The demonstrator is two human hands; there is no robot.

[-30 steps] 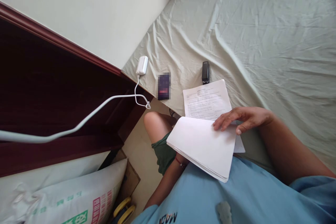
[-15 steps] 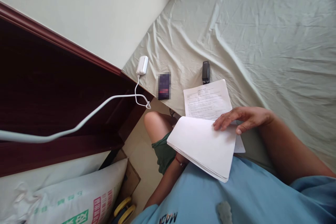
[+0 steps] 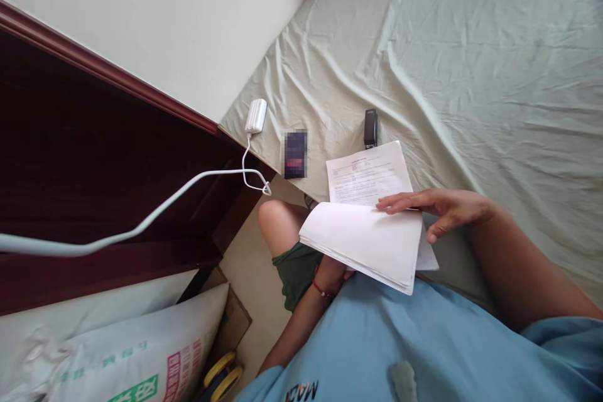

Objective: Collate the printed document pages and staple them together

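A small stack of white paper sheets (image 3: 362, 235), blank side up, is raised and tilted over my lap. My right hand (image 3: 438, 207) lies across its far right edge, fingers stretched out and touching the top sheet, thumb apart. Under the near left side of the stack is my left hand (image 3: 333, 273), a red bracelet at its wrist; the paper hides its fingers. Beyond the stack, a printed sheet (image 3: 370, 169) rests on the cloth, partly covered by the blank sheets. A black stapler (image 3: 370, 127) stands just past the printed sheet's top edge.
A phone (image 3: 295, 154), blurred out, and a white charger block (image 3: 256, 116) with its cable (image 3: 188, 185) are near the left corner of the cloth-covered surface (image 3: 494, 88). Dark wooden furniture (image 3: 117, 157) borders it at left. A printed white sack (image 3: 141, 345) lies below.
The stack's near edge has risen away from me, so the top sheet looks more foreshortened. My right fingers have shifted slightly away and flattened. More of my left wrist shows.
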